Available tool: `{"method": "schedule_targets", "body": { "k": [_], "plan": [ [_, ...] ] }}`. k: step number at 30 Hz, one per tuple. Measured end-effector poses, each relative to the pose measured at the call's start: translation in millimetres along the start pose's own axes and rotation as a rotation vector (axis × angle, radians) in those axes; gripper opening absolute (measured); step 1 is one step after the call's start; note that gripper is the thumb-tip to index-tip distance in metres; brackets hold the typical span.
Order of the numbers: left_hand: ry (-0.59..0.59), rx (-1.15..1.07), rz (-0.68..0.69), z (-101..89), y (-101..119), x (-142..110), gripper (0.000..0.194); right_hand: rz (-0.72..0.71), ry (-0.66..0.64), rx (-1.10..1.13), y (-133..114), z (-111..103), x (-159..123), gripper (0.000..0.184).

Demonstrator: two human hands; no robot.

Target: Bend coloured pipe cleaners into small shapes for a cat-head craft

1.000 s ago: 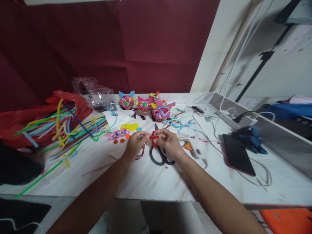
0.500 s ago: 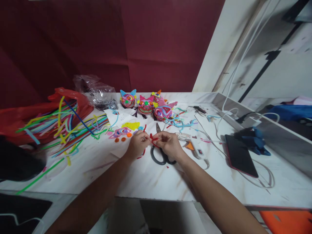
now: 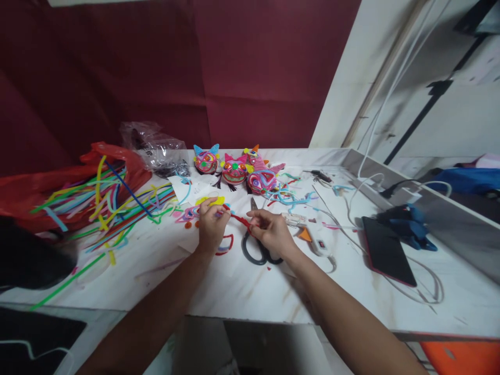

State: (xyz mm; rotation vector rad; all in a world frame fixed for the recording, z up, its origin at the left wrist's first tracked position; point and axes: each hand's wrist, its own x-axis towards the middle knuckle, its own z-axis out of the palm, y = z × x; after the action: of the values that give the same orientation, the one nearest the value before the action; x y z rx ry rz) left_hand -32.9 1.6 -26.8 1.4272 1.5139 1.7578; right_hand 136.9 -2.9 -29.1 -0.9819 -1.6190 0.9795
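A red pipe cleaner [image 3: 240, 219] stretches between my two hands above the table. My left hand [image 3: 211, 223] pinches one end of it, fingers closed. On the other side my right hand [image 3: 270, 229] grips the other end between thumb and index finger. Under my right hand lie scissors [image 3: 252, 251] with black handles, their blades pointing away from me. A small half-round piece of bent red and blue pipe cleaner [image 3: 225, 245] rests just right of my left wrist. Behind my left hand are a yellow felt piece [image 3: 219, 200] and orange discs [image 3: 188, 225].
Several colourful animal heads [image 3: 234, 171] stand at the back. Left, a red plastic bag [image 3: 133, 161] spills many pipe cleaners [image 3: 136, 208]. A glue gun [image 3: 321, 245], a black phone [image 3: 386, 252], and cables lie to the right. A dark container [image 3: 31, 255] stands at the left edge.
My left hand has moved up and away from my right, drawing the red pipe cleaner out between them. The bent red and blue piece on the table is now more exposed.
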Motion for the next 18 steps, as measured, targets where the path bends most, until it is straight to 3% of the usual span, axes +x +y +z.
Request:
{"method": "schedule_targets", "body": {
  "k": [4, 10, 13, 18],
  "plan": [
    [-0.065, 0.086, 0.183, -1.7, 6.1, -4.0, 0.009, -0.116, -0.061, -0.356, -8.9, -3.9, -1.4, 0.020],
    [-0.152, 0.141, 0.246, -0.3, 15.7, -13.9, 0.007, -0.202, -0.274, -0.592, -17.7, -6.1, -4.7, 0.024],
    [-0.128, 0.118, 0.176, -0.7, 13.3, -11.5, 0.008, -0.244, -0.359, -0.597, -18.6, -9.1, -5.1, 0.025],
    [-0.121, -0.065, -0.075, -0.4, 2.8, -1.8, 0.011, -0.234, -0.303, -0.441, -21.2, -18.5, -4.2, 0.034]
  ]
}}
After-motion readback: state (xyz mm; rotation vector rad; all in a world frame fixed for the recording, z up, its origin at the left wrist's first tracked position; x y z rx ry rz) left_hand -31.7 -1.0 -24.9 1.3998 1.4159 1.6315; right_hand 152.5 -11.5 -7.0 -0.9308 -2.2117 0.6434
